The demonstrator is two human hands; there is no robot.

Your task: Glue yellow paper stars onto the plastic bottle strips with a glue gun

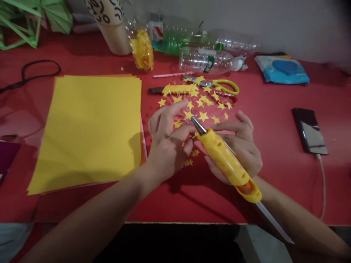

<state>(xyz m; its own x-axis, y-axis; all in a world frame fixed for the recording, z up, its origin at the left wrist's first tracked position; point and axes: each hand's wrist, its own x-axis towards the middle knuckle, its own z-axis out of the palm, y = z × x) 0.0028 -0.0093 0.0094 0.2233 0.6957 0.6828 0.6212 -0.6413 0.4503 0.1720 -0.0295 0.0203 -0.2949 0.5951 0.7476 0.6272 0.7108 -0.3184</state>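
My right hand [241, 146] holds a yellow hot glue gun [226, 157], partly behind it, with its index finger stretched toward the left. The metal nozzle points up and left, and a clear glue stick [274, 223] sticks out of the back end. My left hand [170, 146] is closed in a pinch near the nozzle, on a small yellow paper star [195, 135] that is mostly hidden by the fingers. Past both hands lie many cut yellow stars [203, 116] on clear plastic. A few more stars [189, 162] lie below the left fingers.
A stack of yellow paper [93, 128] lies to the left. Behind the stars are a yellow cutter [178, 89], yellow-handled scissors [227, 86], a pencil [172, 75] and plastic bottles [197, 60]. A wipes pack [283, 69] and a cabled phone-like device [309, 131] are on the right.
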